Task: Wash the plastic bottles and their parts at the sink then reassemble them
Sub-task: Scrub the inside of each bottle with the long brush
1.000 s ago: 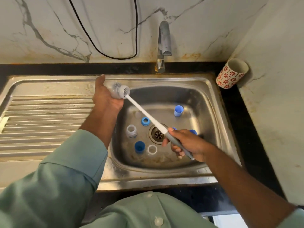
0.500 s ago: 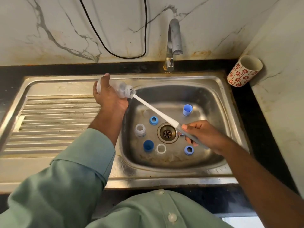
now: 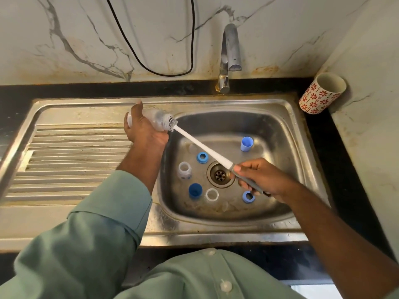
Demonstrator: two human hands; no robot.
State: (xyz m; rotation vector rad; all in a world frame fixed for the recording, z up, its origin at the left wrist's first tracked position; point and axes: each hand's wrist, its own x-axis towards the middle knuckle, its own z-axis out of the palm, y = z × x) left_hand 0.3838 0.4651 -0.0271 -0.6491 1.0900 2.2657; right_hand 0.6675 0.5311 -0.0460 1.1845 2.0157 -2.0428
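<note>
My left hand (image 3: 144, 130) grips a clear plastic bottle (image 3: 155, 119) held sideways over the sink's left rim, its mouth facing right. My right hand (image 3: 259, 178) holds the grey handle of a white bottle brush (image 3: 203, 147), and the bristles sit at the bottle's mouth. In the steel sink basin (image 3: 272, 130) lie several loose parts: a light blue cap (image 3: 246, 143), a blue ring (image 3: 202, 157), a small clear bottle (image 3: 185, 170), a dark blue cap (image 3: 195, 190), a clear ring (image 3: 212, 194) and another blue ring (image 3: 248, 197).
The tap (image 3: 230, 52) stands behind the basin, with no water running. A ribbed draining board (image 3: 73, 160) lies to the left. A red-flowered cup (image 3: 321, 93) leans in the back right corner. A black cable (image 3: 151, 39) hangs on the marble wall.
The bottle has turned more sideways in my left hand. The brush has slid out until only its bristles are at the mouth, and my right hand has drawn back towards the right.
</note>
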